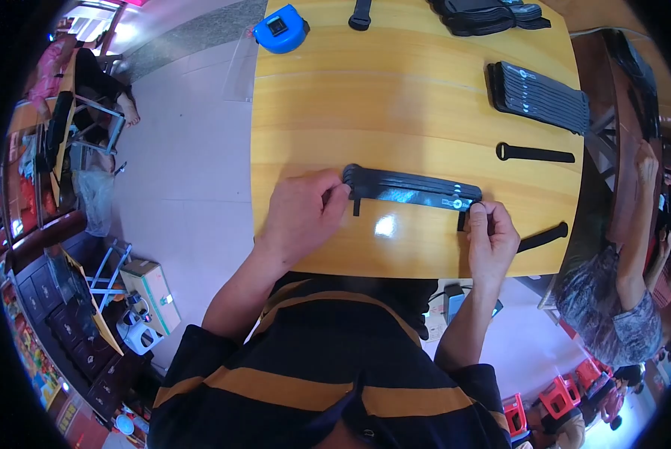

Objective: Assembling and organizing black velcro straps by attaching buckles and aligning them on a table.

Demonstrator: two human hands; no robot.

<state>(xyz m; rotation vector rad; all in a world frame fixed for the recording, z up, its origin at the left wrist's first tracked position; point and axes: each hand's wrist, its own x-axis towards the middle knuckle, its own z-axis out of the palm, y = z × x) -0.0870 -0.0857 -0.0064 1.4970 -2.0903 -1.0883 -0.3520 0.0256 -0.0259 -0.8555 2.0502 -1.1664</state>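
Observation:
A flat bundle of black hook-and-loop cable straps (414, 191) lies crosswise near the front of the wooden table (365, 112). My left hand (303, 212) is closed at the bundle's left end, thumb and forefinger pinching its rounded tips. At the other end, my right hand (492, 238) pinches the lower corner by a white printed mark. Two short black strap ends stick out below the bundle, one near each hand. Beside my right hand rests a loose black strap (543, 237), partly hidden by it. Another single strap (536, 153) with a looped end lies farther up.
A stack of strap bundles (541, 97) sits at the table's right edge, and a pile of black straps (491, 16) at the back. A blue tape measure (281, 30) occupies the far left corner, near another strap (360, 15). To the right, another person's arm (635, 224) is raised.

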